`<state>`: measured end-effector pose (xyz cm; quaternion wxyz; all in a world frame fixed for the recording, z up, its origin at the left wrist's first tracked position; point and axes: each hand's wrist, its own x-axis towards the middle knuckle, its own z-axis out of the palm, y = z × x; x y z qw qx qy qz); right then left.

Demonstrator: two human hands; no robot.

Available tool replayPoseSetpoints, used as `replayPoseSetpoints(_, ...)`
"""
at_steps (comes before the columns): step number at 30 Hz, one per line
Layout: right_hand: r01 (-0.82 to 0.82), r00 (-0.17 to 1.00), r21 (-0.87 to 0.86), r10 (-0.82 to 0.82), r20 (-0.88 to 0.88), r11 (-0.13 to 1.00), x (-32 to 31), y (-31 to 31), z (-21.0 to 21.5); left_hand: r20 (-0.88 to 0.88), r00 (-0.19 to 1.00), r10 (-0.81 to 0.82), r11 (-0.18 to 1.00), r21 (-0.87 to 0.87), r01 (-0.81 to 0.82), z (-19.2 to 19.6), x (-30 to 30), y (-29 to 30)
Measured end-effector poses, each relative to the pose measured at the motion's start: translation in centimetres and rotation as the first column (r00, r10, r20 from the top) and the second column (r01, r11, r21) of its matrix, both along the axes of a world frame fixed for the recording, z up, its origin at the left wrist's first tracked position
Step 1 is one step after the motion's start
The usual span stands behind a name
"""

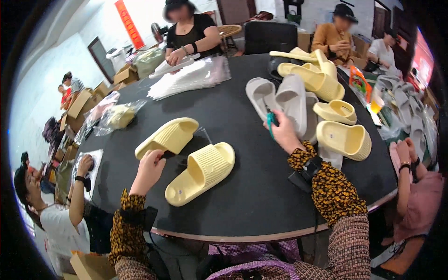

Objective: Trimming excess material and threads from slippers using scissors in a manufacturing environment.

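Note:
Two pale yellow slippers lie in front of me on the black table: a left slipper (169,134) and a nearer right slipper (200,175). A thin clear strip (203,136) shows between them. My left hand (148,171) is closed, fingertips pinched together at the near edge of the left slipper; what they hold, if anything, is hidden. My right hand (285,133) is closed around a small hand cutter with teal handles (271,122), its dark tip pointing away over the grey slippers (293,100). The exact kind of cutter is partly hidden by the fingers.
More yellow slippers (344,139) are heaped at the right of the table (261,196). Clear plastic bags (189,79) lie at the far side before a co-worker (193,35). Other people sit left (60,219) and right (420,196). A bagged item (119,116) lies at far left.

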<state>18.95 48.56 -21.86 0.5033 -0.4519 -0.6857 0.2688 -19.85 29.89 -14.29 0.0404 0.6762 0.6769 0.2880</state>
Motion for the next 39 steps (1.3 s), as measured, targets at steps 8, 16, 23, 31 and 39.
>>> replayPoseSetpoints(8, -0.022, 0.998, -0.068, 0.018, -0.055, 0.997, 0.6, 0.6, -0.6, -0.005, 0.999, -0.047, 0.948, -0.314, 0.043, 0.2, 1.6, 0.2)
replayPoseSetpoints(16, -0.504, 0.852, -0.307, 0.405, -0.333, 0.807, -0.9, -8.5, 5.3, -0.229, 0.94, -0.255, 0.944, -0.268, 0.191, -0.9, 2.0, 1.7)
replayPoseSetpoints(23, -0.626, 0.778, -0.384, 0.51, -0.366, 0.679, 1.0, -12.8, 9.9, 0.009, 0.996, -0.093, 0.969, -0.229, 0.093, 6.0, 7.3, 2.2)
replayPoseSetpoints(31, -0.711, 0.679, -0.305, 0.506, -0.532, 0.634, 1.2, -15.3, 11.1, 0.446, 0.889, -0.103, 0.959, -0.194, 0.209, 10.1, 12.7, 2.3)
replayPoseSetpoints(39, -0.804, 0.578, -0.374, 0.46, -0.674, 0.462, 1.2, -15.5, 10.1, 0.149, 0.95, -0.275, 0.903, -0.3, 0.308, 7.6, 14.3, 1.0)
